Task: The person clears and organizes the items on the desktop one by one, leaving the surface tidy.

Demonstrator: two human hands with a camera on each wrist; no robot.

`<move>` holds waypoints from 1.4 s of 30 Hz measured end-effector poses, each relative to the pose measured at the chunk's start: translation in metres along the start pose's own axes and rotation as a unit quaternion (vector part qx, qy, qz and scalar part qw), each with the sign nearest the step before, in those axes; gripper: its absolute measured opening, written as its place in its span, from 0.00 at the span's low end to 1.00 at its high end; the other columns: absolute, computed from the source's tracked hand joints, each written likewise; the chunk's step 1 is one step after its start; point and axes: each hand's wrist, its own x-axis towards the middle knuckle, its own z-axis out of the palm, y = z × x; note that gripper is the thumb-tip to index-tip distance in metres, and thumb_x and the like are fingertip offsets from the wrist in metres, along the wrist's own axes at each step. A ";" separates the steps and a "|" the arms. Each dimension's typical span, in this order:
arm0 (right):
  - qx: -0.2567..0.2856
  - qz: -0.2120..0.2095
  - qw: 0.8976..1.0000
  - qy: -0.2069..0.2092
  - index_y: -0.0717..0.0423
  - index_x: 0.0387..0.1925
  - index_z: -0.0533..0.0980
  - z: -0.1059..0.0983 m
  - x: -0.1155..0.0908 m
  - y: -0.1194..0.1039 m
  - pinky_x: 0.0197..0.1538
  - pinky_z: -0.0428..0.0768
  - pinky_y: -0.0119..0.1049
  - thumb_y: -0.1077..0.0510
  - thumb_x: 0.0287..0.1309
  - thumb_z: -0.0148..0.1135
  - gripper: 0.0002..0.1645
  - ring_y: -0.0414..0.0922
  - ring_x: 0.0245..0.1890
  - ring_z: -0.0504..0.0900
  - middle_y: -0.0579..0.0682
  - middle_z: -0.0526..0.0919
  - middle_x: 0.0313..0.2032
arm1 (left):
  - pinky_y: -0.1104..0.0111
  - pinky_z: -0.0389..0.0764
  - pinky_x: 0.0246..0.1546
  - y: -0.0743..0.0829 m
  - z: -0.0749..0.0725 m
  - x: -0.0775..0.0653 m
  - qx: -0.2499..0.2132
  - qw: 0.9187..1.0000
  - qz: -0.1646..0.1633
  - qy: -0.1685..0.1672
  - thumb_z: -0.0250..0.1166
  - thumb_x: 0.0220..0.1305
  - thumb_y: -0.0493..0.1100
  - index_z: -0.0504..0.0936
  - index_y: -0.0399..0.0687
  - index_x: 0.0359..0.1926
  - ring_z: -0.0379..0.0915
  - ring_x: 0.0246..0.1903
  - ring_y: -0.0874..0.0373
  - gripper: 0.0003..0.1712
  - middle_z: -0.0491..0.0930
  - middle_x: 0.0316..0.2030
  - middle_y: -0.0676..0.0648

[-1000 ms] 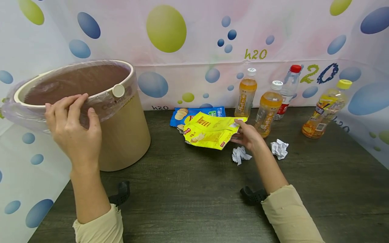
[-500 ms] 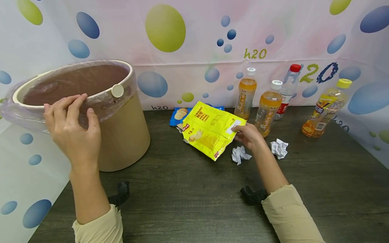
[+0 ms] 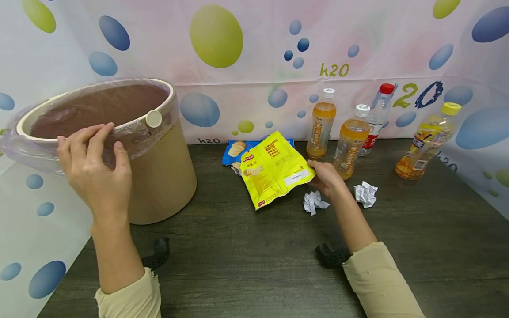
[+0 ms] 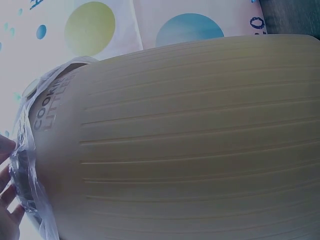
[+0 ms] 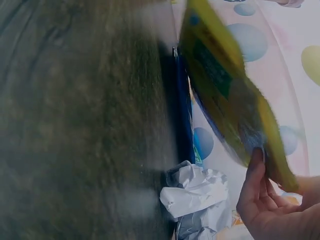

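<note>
In the head view my right hand (image 3: pixel 325 177) pinches the right corner of a yellow snack bag (image 3: pixel 274 170). The bag is tilted, with its printed back showing. It partly covers a blue snack packet (image 3: pixel 237 151) lying on the table. In the right wrist view, thumb and fingers hold the lower end of the yellow bag (image 5: pixel 225 85). My left hand (image 3: pixel 97 165) grips the near rim of a beige trash bin (image 3: pixel 165 185), fingertips over the edge and thumb on the outer side. A clear plastic liner (image 3: pixel 137 143) folds over that rim.
Crumpled paper balls (image 3: pixel 314 202) lie beside the right hand. Behind them stand two orange drink bottles (image 3: pixel 321 128), a red-capped bottle (image 3: pixel 380 110) and a yellow-capped bottle (image 3: pixel 427 145). A dotted backdrop (image 3: pixel 254 53) closes off the back of the dark table (image 3: pixel 238 265).
The yellow snack bag has turned clockwise in the right hand, its far corner swinging right and its near corner left. The left hand has stayed at the bin's rim.
</note>
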 end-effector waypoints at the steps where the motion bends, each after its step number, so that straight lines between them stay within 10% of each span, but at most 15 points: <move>1: -0.007 -0.005 1.000 0.001 0.71 0.59 0.61 0.000 0.000 0.000 0.44 0.77 0.35 0.55 0.67 0.42 0.27 0.38 0.28 0.77 0.53 0.73 0.37 | 0.65 0.45 0.63 0.000 0.000 0.000 0.000 1.000 0.000 -0.001 0.57 0.56 0.33 0.81 0.33 0.44 0.63 0.53 0.46 0.15 0.77 0.43 0.36; 14: -0.054 0.012 0.994 -0.098 0.59 0.64 0.57 0.002 0.001 0.000 0.41 0.78 0.41 0.64 0.60 0.52 0.31 0.47 0.36 0.80 0.61 0.71 0.51 | 0.65 0.45 0.63 0.000 0.000 0.000 0.004 1.000 -0.001 -0.001 0.57 0.57 0.34 0.81 0.33 0.44 0.63 0.54 0.47 0.15 0.77 0.44 0.36; 42: -0.060 -0.018 0.996 -0.064 0.64 0.62 0.61 0.005 0.002 0.005 0.48 0.76 0.40 0.62 0.62 0.53 0.27 0.44 0.38 0.79 0.61 0.68 0.54 | 0.65 0.45 0.63 -0.001 0.000 0.000 0.001 1.000 0.000 0.000 0.57 0.56 0.34 0.82 0.33 0.43 0.63 0.53 0.47 0.15 0.77 0.43 0.36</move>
